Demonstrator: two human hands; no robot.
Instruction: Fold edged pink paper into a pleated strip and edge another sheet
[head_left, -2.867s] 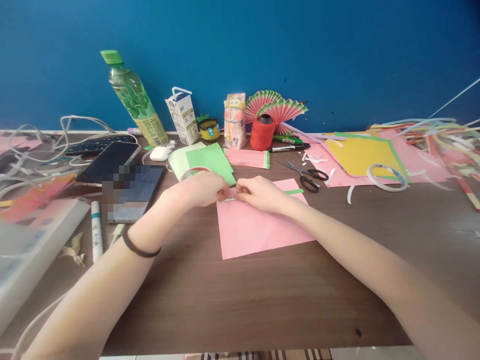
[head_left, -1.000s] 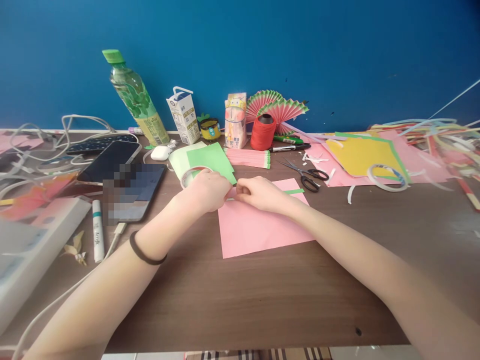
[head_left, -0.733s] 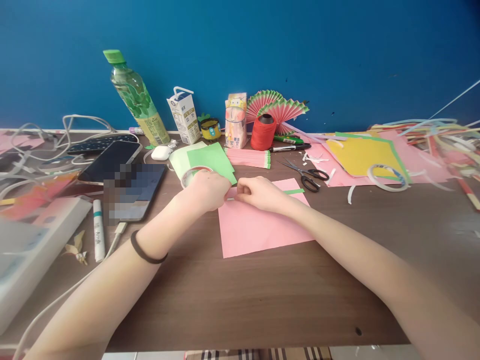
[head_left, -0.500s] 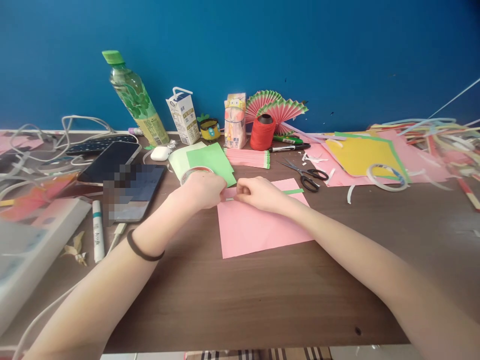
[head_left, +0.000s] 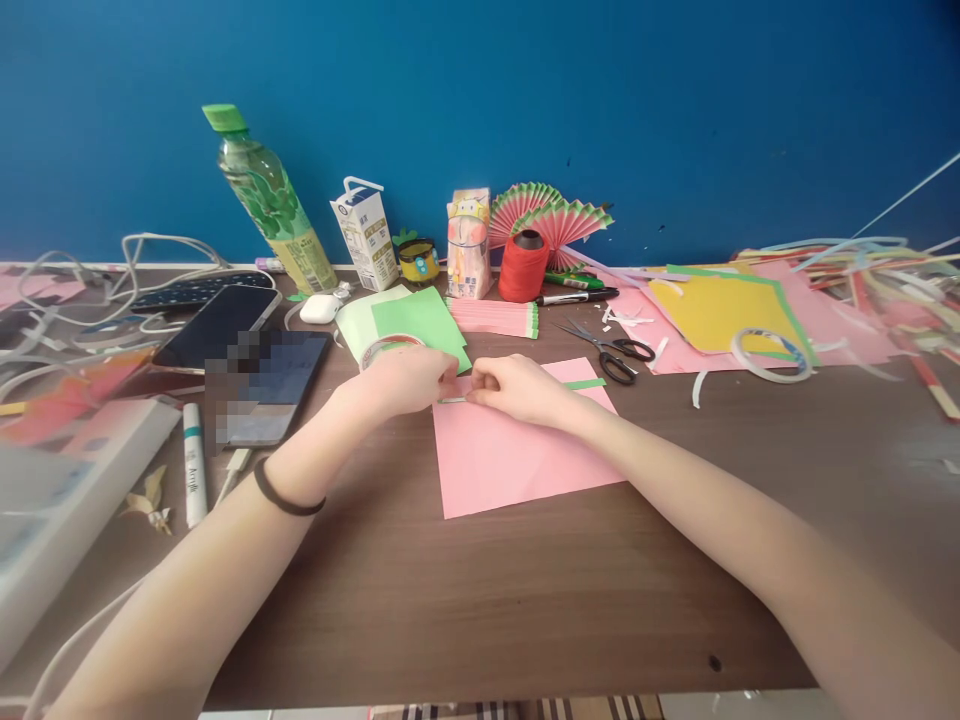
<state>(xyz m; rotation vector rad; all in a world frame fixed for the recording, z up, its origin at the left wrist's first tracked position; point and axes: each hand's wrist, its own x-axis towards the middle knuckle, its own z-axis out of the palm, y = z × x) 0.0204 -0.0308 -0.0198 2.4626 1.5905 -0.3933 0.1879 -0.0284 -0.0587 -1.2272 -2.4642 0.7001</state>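
A sheet of pink paper (head_left: pixel 517 460) lies on the table, with a narrow green paper strip (head_left: pixel 585 384) along its far edge. My left hand (head_left: pixel 412 382) is closed at the sheet's far left corner, its fingertips bunched; whatever they pinch is hidden. Thumb and curled fingers of my right hand (head_left: pixel 517 388) press together on the strip, just right of the left hand. Between the two hands a short pale bit of the strip's left end shows. A tape roll (head_left: pixel 390 345) lies partly behind my left hand, on green paper sheets (head_left: pixel 424 320).
Black scissors (head_left: pixel 619 360) lie right of the pink sheet. Behind stand a red thread spool (head_left: pixel 523 270), pleated paper fans (head_left: pixel 562 220), a drink carton (head_left: pixel 365 235) and a green bottle (head_left: pixel 274 205). Phones and cables crowd the left. Yellow paper (head_left: pixel 712 310) and another tape roll (head_left: pixel 772 375) lie right.
My left hand has shifted slightly, and a little more of the strip's end shows beside its fingertips. My right hand stays almost in place; the pink sheet has barely moved.
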